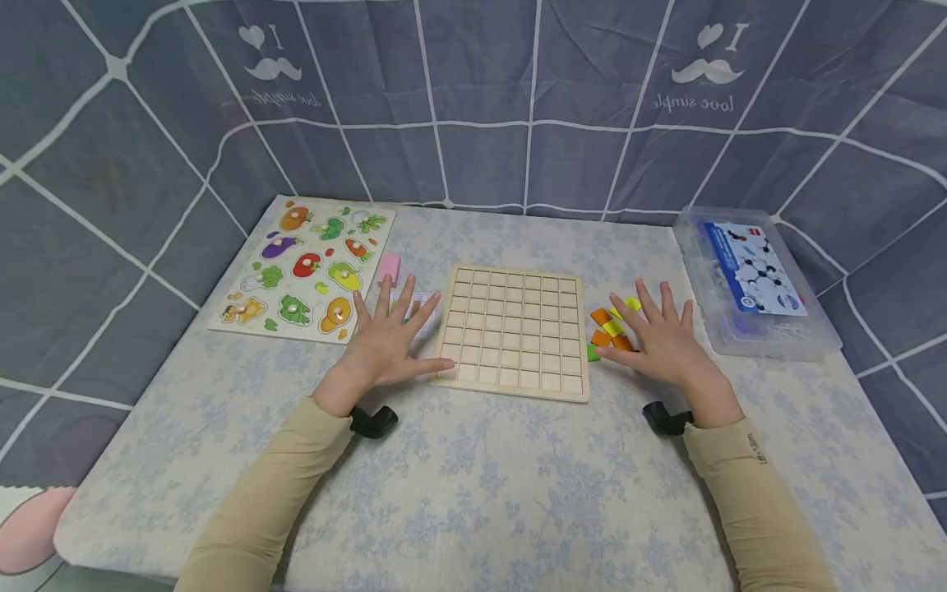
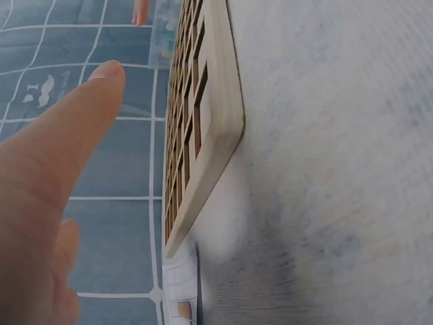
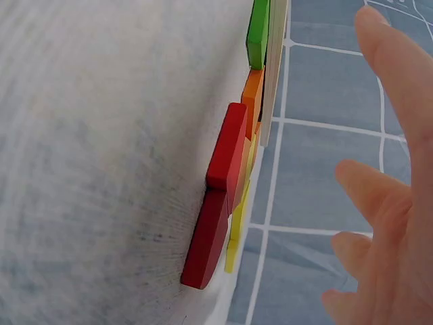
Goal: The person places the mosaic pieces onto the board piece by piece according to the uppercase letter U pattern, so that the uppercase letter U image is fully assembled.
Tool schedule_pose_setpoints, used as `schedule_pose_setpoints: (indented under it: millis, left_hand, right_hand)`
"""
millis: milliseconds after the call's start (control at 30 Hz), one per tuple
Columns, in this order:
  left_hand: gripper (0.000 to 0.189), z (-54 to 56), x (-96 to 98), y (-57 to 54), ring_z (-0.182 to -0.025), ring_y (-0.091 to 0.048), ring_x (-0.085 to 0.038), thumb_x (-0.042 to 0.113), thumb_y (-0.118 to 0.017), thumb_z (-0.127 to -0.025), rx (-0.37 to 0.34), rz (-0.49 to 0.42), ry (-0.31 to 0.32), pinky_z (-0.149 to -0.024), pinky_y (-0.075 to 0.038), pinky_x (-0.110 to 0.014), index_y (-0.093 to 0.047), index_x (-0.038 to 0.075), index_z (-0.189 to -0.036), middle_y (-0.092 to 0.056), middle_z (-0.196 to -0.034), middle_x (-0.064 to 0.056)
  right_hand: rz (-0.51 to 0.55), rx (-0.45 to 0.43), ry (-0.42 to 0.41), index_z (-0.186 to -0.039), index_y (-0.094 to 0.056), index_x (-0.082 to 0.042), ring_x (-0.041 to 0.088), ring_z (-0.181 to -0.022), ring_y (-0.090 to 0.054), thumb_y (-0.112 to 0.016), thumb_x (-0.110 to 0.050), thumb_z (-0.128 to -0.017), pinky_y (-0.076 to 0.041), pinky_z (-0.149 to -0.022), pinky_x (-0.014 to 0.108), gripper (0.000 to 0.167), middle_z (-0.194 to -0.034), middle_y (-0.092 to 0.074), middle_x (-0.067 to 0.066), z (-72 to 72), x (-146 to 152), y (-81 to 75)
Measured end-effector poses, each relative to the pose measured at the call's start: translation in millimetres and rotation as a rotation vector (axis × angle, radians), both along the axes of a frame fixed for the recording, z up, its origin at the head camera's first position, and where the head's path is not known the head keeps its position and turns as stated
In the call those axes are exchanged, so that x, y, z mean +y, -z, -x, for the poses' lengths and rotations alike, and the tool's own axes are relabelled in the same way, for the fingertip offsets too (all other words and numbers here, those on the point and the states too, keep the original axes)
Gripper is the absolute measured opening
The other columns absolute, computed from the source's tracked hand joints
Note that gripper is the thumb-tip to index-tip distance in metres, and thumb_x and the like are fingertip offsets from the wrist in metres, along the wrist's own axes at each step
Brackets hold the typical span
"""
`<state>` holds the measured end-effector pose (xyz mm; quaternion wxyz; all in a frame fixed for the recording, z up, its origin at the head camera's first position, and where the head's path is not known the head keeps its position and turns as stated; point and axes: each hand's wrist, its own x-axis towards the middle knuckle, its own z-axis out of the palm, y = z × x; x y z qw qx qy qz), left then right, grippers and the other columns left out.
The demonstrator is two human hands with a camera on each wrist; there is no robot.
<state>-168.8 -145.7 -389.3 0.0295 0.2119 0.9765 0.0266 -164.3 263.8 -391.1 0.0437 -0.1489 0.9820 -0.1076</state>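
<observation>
Left hand [image 1: 383, 349] and right hand [image 1: 666, 349] are hovering, spread and holding nothing, either side of the wooden grid board [image 1: 514, 334]. Just right of it, coloured tiles [image 1: 612, 328] are lying, probably light, rigid, smooth; opposite edges are offering the likeliest pinch.

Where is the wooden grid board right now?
In the head view, the wooden grid board lies mid-frame on the table, between the left hand and the coloured tiles by the right hand.
</observation>
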Motion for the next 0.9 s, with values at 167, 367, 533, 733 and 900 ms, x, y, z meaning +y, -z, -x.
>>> schedule_pose_setpoints:
  millis: [167, 367, 533, 733, 900]
  left_hand:
    - [0.102, 0.0, 0.4, -1.3, -0.136, 0.016, -0.044, 0.085, -0.037, -0.074, -0.009, -0.016, 0.007, -0.098, 0.011, -0.073, -0.003, 0.029, -0.152, 0.013, -0.154, -0.014]
    - [0.100, -2.6, 4.0, -7.9, -0.137, 0.020, -0.039, 0.079, -0.043, -0.077, 0.010, -0.141, 0.059, -0.104, 0.011, -0.066, -0.004, 0.026, -0.152, 0.012, -0.155, -0.014]
    - [0.097, -9.2, 9.7, -12.2, -0.138, 0.020, -0.030, 0.071, -0.051, -0.081, -0.014, -0.346, 0.117, -0.109, 0.009, -0.056, -0.008, 0.022, -0.152, 0.013, -0.154, -0.012]
    - [0.092, -21.6, 20.0, -5.6, -0.141, 0.012, -0.025, 0.063, -0.054, -0.084, -0.041, -0.526, 0.124, -0.113, 0.002, -0.049, -0.016, 0.014, -0.152, 0.005, -0.156, -0.010]
    - [0.083, -34.3, 29.2, 12.0, -0.143, -0.002, -0.028, 0.053, -0.058, -0.087, -0.072, -0.670, 0.129, -0.113, -0.011, -0.050, -0.025, 0.007, -0.149, -0.004, -0.156, -0.012]
  right_hand:
    - [0.036, -0.006, -0.003, -0.152, -0.018, -0.018, 0.044, -0.136, 0.018, -0.055, -0.064, -0.084, 0.008, -0.100, 0.071, 0.090, -0.154, 0.004, 0.022, 2.0, -0.2, 1.9]
    - [0.109, -0.053, 0.004, -0.152, -0.016, -0.017, 0.043, -0.137, 0.016, -0.053, -0.062, -0.086, 0.000, -0.102, 0.071, 0.088, -0.155, 0.008, 0.019, 6.9, 1.1, 2.5]
    - [0.242, -0.126, 0.028, -0.152, -0.012, -0.022, 0.039, -0.139, 0.013, -0.056, -0.057, -0.087, -0.007, -0.100, 0.072, 0.086, -0.156, 0.009, 0.013, 10.3, 2.0, -3.2]
    - [0.358, -0.137, 0.037, -0.152, -0.014, -0.020, 0.039, -0.141, 0.001, -0.056, -0.051, -0.090, -0.009, -0.102, 0.071, 0.081, -0.157, 0.002, 0.012, 19.3, -1.4, -11.1]
    - [0.455, -0.127, 0.101, -0.151, -0.021, -0.016, 0.040, -0.139, -0.013, -0.055, -0.049, -0.091, -0.016, -0.105, 0.065, 0.076, -0.156, -0.010, 0.013, 25.9, -6.3, -18.3]
